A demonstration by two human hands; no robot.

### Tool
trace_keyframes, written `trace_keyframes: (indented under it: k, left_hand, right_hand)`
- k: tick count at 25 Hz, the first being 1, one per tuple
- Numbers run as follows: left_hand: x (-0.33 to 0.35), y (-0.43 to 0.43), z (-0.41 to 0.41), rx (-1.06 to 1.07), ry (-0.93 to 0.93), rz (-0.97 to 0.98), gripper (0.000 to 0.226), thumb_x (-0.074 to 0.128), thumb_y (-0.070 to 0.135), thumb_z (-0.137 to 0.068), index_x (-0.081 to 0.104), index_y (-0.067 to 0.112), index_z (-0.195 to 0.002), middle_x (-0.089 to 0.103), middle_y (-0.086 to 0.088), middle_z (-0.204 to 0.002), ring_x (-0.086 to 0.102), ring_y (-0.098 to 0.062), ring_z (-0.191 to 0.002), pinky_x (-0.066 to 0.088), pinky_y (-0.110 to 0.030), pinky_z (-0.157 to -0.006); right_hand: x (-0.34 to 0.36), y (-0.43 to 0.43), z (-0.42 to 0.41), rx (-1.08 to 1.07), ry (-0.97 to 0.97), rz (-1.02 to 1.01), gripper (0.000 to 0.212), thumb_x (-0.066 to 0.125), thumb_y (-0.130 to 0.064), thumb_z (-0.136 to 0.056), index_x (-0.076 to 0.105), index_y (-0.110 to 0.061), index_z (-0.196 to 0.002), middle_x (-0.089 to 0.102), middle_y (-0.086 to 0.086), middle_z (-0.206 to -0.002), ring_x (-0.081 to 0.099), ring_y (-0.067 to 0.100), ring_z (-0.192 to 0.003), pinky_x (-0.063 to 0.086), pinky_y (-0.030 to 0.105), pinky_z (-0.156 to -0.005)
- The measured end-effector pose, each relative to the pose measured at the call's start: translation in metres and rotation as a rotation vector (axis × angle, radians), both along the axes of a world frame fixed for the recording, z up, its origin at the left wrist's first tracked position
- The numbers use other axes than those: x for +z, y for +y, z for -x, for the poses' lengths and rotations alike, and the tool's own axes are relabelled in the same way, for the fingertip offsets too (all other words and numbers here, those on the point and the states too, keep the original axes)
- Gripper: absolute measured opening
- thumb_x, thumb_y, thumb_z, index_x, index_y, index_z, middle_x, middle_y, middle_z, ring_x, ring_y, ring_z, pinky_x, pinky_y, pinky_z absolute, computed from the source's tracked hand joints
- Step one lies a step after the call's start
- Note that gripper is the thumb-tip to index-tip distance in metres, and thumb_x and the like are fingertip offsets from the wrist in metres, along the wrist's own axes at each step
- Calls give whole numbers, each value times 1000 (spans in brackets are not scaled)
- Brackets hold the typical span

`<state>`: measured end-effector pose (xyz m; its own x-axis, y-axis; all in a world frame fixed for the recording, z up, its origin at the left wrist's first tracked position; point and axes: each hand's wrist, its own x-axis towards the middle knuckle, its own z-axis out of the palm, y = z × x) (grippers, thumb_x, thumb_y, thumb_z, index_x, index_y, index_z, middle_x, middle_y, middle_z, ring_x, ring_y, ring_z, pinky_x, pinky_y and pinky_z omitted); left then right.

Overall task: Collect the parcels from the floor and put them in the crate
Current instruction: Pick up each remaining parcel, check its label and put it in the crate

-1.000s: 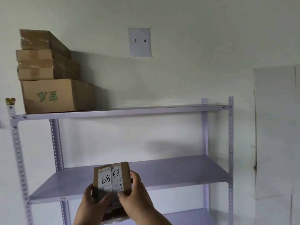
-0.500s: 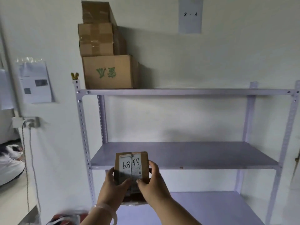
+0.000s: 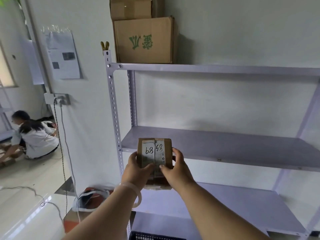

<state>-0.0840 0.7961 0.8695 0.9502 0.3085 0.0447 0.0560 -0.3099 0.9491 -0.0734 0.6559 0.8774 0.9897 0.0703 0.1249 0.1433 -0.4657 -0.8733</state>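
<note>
A small brown cardboard parcel (image 3: 154, 149) with a white label and handwritten digits is held up in front of the shelf unit. My left hand (image 3: 136, 168) grips its left side and my right hand (image 3: 174, 168) grips its right side, thumbs on the label. A dark blue crate (image 3: 149, 237) shows only its rim at the bottom edge, below my arms.
A pale metal shelf rack (image 3: 216, 148) stands against the wall, with stacked cardboard boxes (image 3: 145, 40) on its top shelf. Cables (image 3: 60, 144) hang from a wall socket. A person (image 3: 32, 137) crouches on the floor at the left. A white surface (image 3: 26, 220) lies at the lower left.
The view has swung left and down: the rack shifted right, the crouching person and the crate rim came into view. Both hands keep hold of the parcel.
</note>
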Motion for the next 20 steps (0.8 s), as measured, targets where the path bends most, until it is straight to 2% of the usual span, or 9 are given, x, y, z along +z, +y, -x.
trace_keyframes:
  k: [2,4,6,10,14,16,20]
  left_hand:
    - [6,-1,-4,13,-2,-6,49,71,27,-81,43,27,-121,63,6,-103,65,-13,-86,58,-32,-72]
    - [6,0,-9,23,-13,-9,51,71,29,-80,44,27,-124,63,6,-105,65,-12,-86,58,-34,-74]
    - [4,1,-15,25,-14,-6,50,71,30,-80,45,26,-122,63,5,-106,65,-11,-85,57,-30,-71]
    - [-8,11,-32,5,9,6,48,70,30,-80,44,26,-120,62,3,-108,64,-14,-86,55,-26,-66]
    - [-22,27,-59,-77,38,12,53,70,29,-82,42,24,-127,59,7,-106,59,-9,-80,44,-15,-55]
    - [-36,35,-73,-128,66,29,54,69,27,-83,41,24,-128,57,9,-103,58,-8,-79,44,-13,-54]
    - [-85,48,-89,-190,115,23,51,70,29,-82,40,26,-123,56,14,-96,57,0,-74,43,-13,-54]
  right_hand:
    - [10,-3,-5,1,-15,6,69,64,-20,-88,24,-30,-142,50,-2,-138,54,17,-115,46,25,-90]
    - [14,-5,-11,6,-18,6,69,64,-20,-88,24,-28,-143,50,0,-138,54,20,-117,45,26,-89]
    - [13,-4,-16,16,-13,9,69,65,-21,-88,23,-27,-143,48,1,-140,53,21,-119,46,28,-91]
    - [1,6,-26,5,16,20,68,64,-21,-89,23,-25,-144,45,1,-142,50,21,-123,39,22,-87]
    - [-15,23,-46,-71,43,37,68,64,-23,-89,23,-25,-144,46,0,-141,49,15,-113,37,21,-86]
    - [-29,32,-56,-115,64,49,68,64,-23,-89,24,-25,-144,47,0,-140,45,10,-104,38,21,-86]
    - [-77,44,-68,-175,136,68,69,65,-24,-88,24,-29,-142,49,0,-138,48,11,-103,44,24,-86]
